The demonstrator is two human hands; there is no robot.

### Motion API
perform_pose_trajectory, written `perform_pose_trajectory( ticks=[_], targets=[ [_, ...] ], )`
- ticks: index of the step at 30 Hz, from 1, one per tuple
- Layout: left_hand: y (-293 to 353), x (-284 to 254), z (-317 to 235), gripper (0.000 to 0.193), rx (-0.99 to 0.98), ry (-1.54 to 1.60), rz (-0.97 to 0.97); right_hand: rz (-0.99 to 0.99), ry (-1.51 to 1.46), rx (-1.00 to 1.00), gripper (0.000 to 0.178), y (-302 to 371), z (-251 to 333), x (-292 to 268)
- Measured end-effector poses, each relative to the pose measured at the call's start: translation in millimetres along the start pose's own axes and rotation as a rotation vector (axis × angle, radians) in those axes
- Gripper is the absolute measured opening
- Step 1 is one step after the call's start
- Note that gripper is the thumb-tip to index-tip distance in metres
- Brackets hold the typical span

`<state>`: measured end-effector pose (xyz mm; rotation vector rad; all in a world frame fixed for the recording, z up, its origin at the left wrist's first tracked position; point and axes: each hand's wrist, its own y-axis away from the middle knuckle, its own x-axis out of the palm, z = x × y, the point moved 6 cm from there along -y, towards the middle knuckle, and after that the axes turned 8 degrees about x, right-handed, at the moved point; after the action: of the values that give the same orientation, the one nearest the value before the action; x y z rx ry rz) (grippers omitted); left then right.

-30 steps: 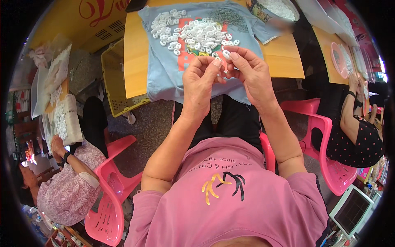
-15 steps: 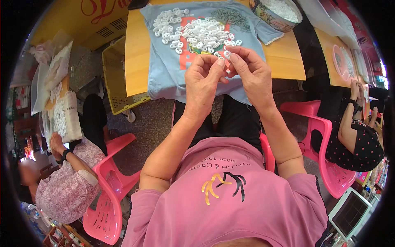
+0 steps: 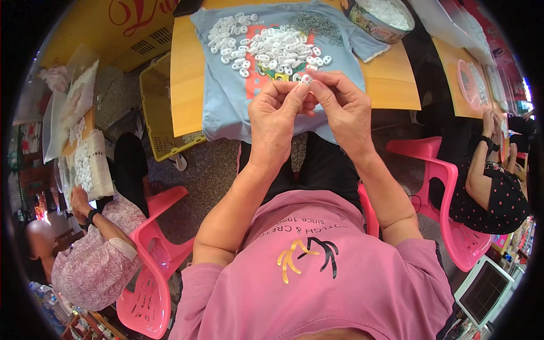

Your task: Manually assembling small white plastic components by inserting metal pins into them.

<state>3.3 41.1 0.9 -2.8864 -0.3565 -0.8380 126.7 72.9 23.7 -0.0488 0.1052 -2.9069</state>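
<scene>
My left hand [image 3: 273,120] and my right hand [image 3: 347,113] meet above the near part of a light blue T-shirt [image 3: 226,107] spread on the table. Between their pinched fingertips is a small white oval plastic piece [image 3: 306,79] with two holes. Both thumbs press at it, and the fingers partly hide it. Just beyond my hands lies a heap of similar white plastic pieces [image 3: 277,45]. A looser group of white pieces [image 3: 226,35] spreads to its left. Behind them to the right is a pile of small thin grey-green parts [image 3: 315,25], too small to name.
A round tin [image 3: 371,27] full of white pieces stands at the table's far right. Below the table's left edge is a yellow crate [image 3: 156,110]. Pink chairs [image 3: 153,283] stand on both sides. Co-workers sit left [image 3: 93,260] and right [image 3: 487,198], beside tables with white pieces.
Both hands' fingertips have drawn closer together. The white piece in the right fingers has moved slightly down and left and now sits between both thumbs.
</scene>
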Motion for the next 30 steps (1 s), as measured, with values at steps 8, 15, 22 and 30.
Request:
perform_pose_trajectory(
  ticks=[8, 15, 22, 30],
  targets=[
    [-3, -11, 14, 0.018, 0.021, -0.068, 0.006, -0.015, -0.066, 0.098, 0.021, -5, -18, -2],
    [-3, -3, -3, 0.030, 0.237, -0.214, 0.215, 0.183, -0.536, 0.379, 0.046, 2, -17, 12],
    [4, -4, 9, 0.026, 0.125, 0.014, 0.304, 0.255, -0.708, 0.499, 0.064, 14, -12, 24],
    [6, -8, -4, 0.021, 0.184, 0.013, 0.267, 0.261, -0.733, 0.484, 0.071, 17, -3, 36]
  ],
)
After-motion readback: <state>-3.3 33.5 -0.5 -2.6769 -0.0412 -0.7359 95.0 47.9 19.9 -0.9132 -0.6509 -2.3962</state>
